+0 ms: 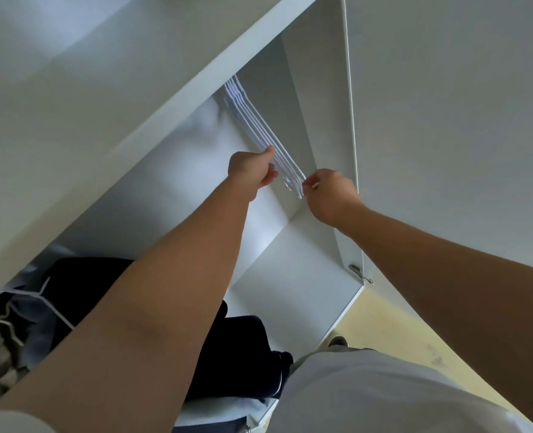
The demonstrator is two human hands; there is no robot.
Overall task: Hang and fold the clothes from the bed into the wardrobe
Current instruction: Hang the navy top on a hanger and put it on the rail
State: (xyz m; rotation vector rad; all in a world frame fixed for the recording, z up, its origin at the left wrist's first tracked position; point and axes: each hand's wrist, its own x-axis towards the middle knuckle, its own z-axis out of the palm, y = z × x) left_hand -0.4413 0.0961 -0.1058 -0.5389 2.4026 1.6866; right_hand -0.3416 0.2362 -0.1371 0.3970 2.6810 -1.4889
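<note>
With the left hand (252, 168) curled on the side of the white hangers (259, 126) and the right hand (330, 192) pinching their near tips, pick out just one. Hold back the rest to stop a tangle. Lift slowly, up and out of the wardrobe (321, 89). Mind the dark clothes (243, 348) already hanging low on the left inside.

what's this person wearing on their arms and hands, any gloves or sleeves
No gloves or watch: the left hand and right hand are bare, forearms too. A pale sleeve shows on the left upper arm, like the light grey top.
</note>
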